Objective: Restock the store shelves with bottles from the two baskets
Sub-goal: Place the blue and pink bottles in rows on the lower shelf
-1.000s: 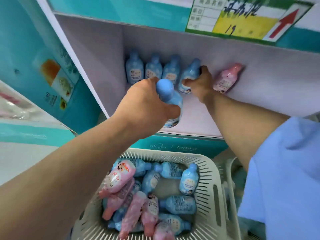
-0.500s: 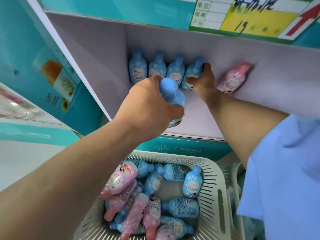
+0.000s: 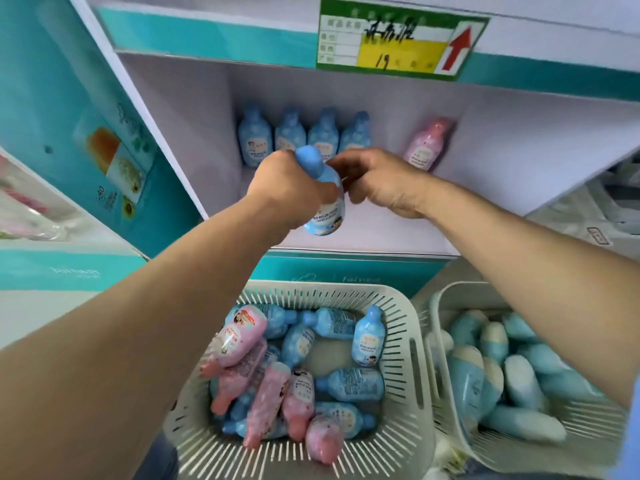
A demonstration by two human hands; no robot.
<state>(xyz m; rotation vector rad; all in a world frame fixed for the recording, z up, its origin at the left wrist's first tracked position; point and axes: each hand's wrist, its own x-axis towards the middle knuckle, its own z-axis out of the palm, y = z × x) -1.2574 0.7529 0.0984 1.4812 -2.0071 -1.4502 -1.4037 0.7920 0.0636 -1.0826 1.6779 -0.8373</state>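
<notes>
My left hand (image 3: 285,190) grips a small blue bottle (image 3: 325,206) upright in front of the white shelf (image 3: 381,230). My right hand (image 3: 381,181) touches the same bottle from the right, fingers curled at its shoulder. At the back of the shelf stand several blue bottles (image 3: 290,133) in a row, and a pink bottle (image 3: 426,145) apart to their right. Below, a white slotted basket (image 3: 405,341) holds several blue and pink bottles lying loose. A second basket (image 3: 446,386) at the right holds larger blue-and-white bottles.
A green and yellow price card with a red arrow (image 3: 398,39) hangs on the shelf edge above. A teal display panel (image 3: 86,150) forms the shelf's left side. The shelf floor to the right of the pink bottle is bare white.
My right hand has drawn back from the blue bottles at the shelf's rear and come to the bottle in my left hand. The view has tilted down, showing the second basket.
</notes>
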